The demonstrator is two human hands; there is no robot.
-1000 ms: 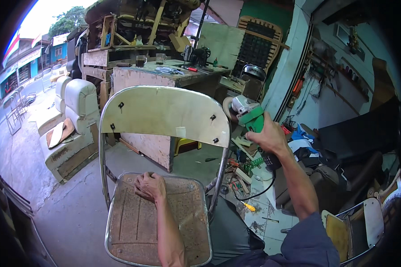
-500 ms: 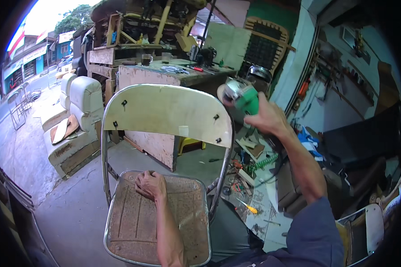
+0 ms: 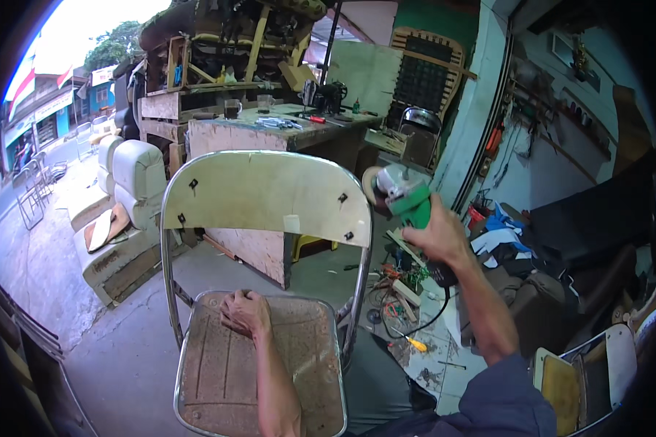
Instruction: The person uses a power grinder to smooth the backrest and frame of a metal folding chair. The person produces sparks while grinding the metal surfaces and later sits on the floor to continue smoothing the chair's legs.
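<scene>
My right hand (image 3: 442,237) is wrapped around the green body of an angle grinder (image 3: 414,204). The grinder's tan disc (image 3: 371,185) is at the upper right edge of a folding chair's backrest (image 3: 262,188); whether they touch, I cannot tell. That backrest is a pale curved panel in a metal tube frame, with several dark fixings on it. My left hand (image 3: 246,313), its fingers curled in, rests on the rusty brown seat (image 3: 299,364) of the same chair; nothing shows in it. A black cord (image 3: 444,309) hangs below the grinder.
Behind the chair stands a worn workbench (image 3: 240,255) with glasses and tools on it. White padded seats (image 3: 138,171) are at the left. A yellow-handled screwdriver (image 3: 416,344), wires and scraps litter the floor at the right. Another folding chair (image 3: 561,386) is at the lower right.
The grinder and my right hand have come lower relative to the backrest, beside its upper right edge. My left hand stays on the seat. The whole view has shifted slightly.
</scene>
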